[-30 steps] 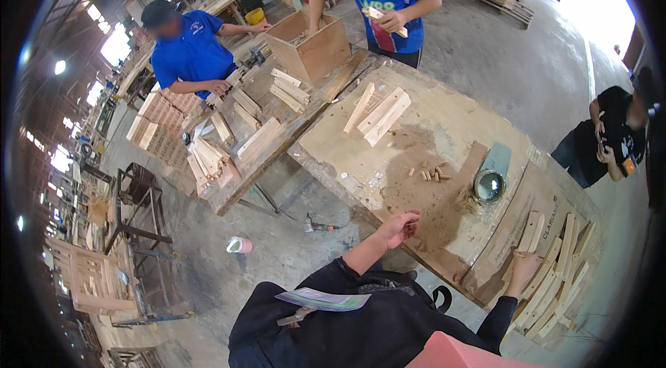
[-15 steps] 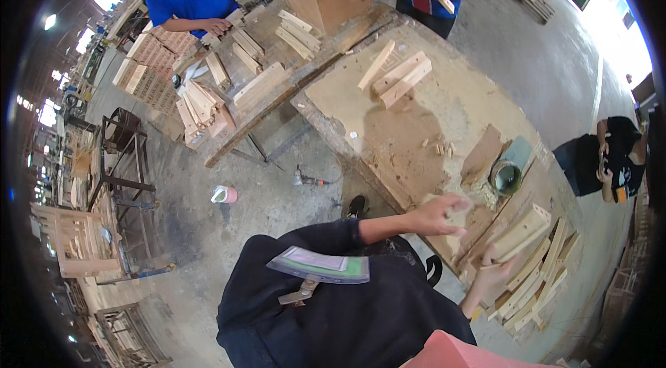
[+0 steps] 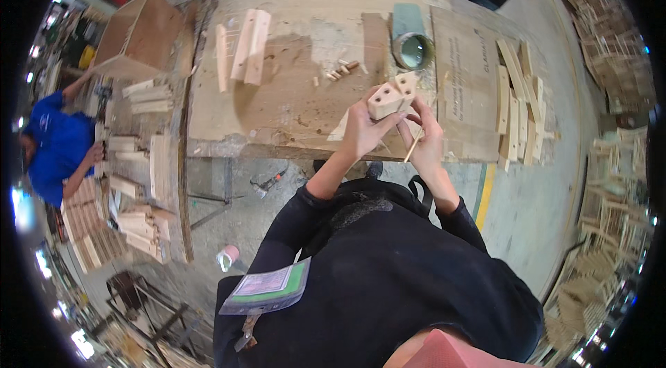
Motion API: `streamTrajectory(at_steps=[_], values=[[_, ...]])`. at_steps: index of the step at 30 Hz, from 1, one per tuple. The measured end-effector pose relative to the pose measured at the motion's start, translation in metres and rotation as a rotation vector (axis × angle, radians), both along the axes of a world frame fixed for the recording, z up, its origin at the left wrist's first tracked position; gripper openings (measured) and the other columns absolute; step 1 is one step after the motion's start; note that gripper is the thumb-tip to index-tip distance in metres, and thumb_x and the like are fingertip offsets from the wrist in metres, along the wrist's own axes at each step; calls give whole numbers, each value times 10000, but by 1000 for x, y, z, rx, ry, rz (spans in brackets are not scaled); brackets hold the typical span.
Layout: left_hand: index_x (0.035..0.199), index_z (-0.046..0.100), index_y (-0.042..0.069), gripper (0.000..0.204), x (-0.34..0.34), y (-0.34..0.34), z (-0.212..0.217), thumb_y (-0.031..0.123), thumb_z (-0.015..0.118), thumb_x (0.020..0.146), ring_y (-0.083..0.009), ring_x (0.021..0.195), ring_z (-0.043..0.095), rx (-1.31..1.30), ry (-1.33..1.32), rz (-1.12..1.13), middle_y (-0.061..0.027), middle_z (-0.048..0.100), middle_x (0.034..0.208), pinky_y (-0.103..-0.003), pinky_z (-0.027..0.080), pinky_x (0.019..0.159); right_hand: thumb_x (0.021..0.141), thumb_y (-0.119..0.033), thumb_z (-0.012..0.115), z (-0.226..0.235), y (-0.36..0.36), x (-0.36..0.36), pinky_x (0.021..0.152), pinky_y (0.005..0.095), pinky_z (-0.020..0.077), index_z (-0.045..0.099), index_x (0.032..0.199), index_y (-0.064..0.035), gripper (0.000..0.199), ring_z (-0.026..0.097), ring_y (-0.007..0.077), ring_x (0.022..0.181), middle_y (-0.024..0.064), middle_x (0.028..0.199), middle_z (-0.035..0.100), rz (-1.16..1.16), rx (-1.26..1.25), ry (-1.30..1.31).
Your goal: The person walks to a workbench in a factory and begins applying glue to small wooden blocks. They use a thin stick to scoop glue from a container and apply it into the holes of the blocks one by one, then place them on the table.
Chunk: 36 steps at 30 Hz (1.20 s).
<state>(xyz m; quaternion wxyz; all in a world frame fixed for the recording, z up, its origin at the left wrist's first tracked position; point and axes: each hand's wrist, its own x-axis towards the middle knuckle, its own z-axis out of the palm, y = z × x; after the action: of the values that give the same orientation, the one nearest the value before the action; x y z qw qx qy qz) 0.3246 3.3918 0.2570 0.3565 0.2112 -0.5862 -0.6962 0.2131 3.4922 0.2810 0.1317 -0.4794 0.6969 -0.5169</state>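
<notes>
Over the near edge of the workbench, both my hands are closed round pale wooden pieces held together. My left hand (image 3: 364,129) grips a wooden block (image 3: 387,100) with dark drilled holes in its end, facing up and away from me. Against its right side is a second holed wooden piece (image 3: 405,82), touched by my right hand (image 3: 429,133). A thin wooden stick (image 3: 414,145) also juts from the right hand's fingers. Just beyond lie several short wooden dowels (image 3: 340,71). An open jar (image 3: 413,51) of greenish liquid stands behind my right hand.
Wooden pieces (image 3: 251,47) lie at the bench's left. Several curved slats (image 3: 515,115) are stacked on the right. On the left, another table (image 3: 182,194) carries more wood and a plywood box (image 3: 139,35). A person in blue (image 3: 61,139) works there; others stand across the bench.
The view has swung to the right. My left hand, earlier empty and apart, has joined the right on the wooden pieces. Their holed ends now point up, in front of me.
</notes>
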Motion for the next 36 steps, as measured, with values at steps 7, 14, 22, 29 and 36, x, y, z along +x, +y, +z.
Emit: streamTrajectory(at_steps=[7,14,22,29,36], values=[[1328,551,-3,586,3,-3,11,-16,780,790,-138,1122,614,-1,77,-78,-93,655,1240,-294,505,952,872,32,658,15,10,7,874,334,553,540,1336,-5,480,629,235,1162,167,1279,631,64,65,-35],[1241,620,8,549,-5,-12,-6,21,815,728,-164,1080,636,-308,55,-1,-100,677,1183,-339,507,946,1015,-192,519,48,18,-33,798,332,555,530,1330,-47,347,682,228,1010,127,1173,685,28,55,-63],[1203,651,-7,493,-2,-22,0,-2,785,729,-149,1032,663,-105,24,28,-94,703,1140,-295,522,903,1061,-242,428,73,-10,-83,774,284,547,530,1315,-2,365,673,137,879,82,947,683,81,73,-382],[1199,656,1,510,24,-25,36,-2,805,711,-163,992,684,-292,-90,147,-110,710,1113,-292,540,862,984,-176,610,59,-40,-102,662,261,561,658,1000,29,211,711,134,753,91,848,739,-61,225,19],[1198,658,11,522,47,-30,54,-18,804,698,-169,993,688,-389,-155,214,-119,707,1122,-297,545,852,921,-216,701,33,-44,-96,599,257,522,706,914,-16,200,698,111,654,68,722,727,-109,186,30]])
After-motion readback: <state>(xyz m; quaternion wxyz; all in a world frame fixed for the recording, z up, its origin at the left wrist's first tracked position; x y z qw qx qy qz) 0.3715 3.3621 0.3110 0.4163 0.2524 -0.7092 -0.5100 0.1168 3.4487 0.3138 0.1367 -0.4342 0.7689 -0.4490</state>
